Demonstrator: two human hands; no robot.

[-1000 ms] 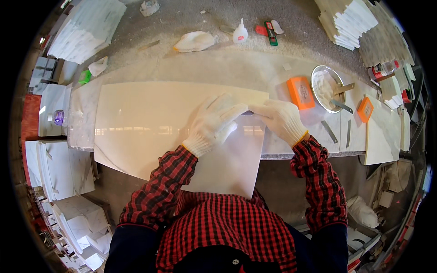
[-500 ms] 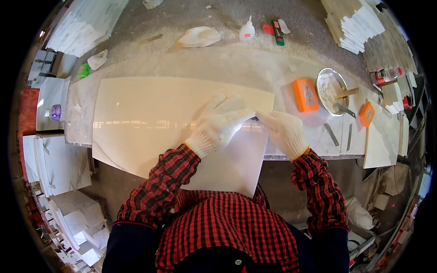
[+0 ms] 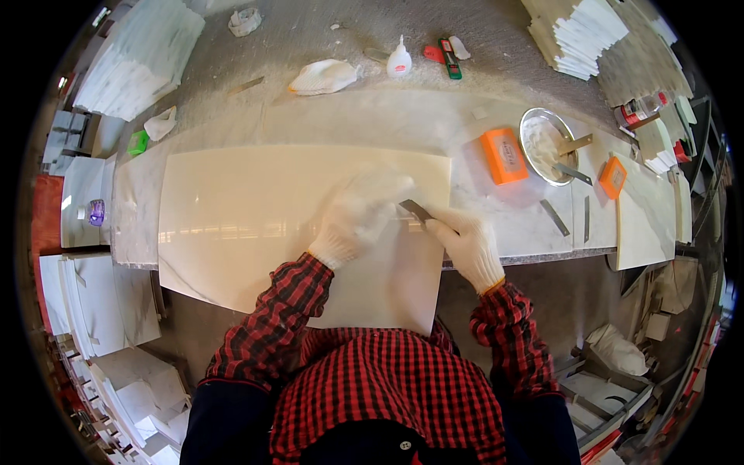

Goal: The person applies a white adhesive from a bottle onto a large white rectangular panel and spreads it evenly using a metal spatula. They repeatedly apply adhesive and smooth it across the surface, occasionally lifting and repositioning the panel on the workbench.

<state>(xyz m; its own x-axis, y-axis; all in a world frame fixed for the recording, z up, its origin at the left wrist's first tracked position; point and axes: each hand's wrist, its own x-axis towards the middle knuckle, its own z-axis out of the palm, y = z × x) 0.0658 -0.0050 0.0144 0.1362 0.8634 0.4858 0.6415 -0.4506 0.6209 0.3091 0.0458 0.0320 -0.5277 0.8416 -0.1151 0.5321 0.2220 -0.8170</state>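
One metal blade (image 3: 416, 210) in the right hand (image 3: 470, 242), blurred left hand (image 3: 354, 217) over pale slab (image 3: 240, 198), grip unclear.

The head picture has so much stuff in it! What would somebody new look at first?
Probably the big shiny cream slab in the middle. At its right edge, the white-gloved right hand holds a thin metal blade, while the left hand is a white blur over the slab. Farther right, a bigger orange box and a smaller orange box sit on either side of a silver bowl.
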